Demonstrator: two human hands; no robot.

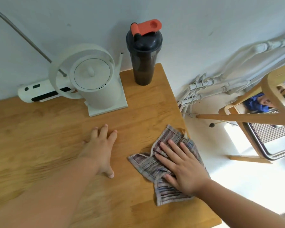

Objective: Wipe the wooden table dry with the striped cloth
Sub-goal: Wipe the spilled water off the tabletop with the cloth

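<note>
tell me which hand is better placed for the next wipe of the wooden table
Right. The right hand presses flat on the crumpled striped cloth near the light wooden table's right edge. The left hand rests spread on bare wood, apart from the cloth.

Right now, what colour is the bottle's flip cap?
Orange-red. The flip cap tops the dark shaker bottle; head view shows it best.

no text, brand or number is showing legibly on the kettle, shaker bottle or power strip.
</note>
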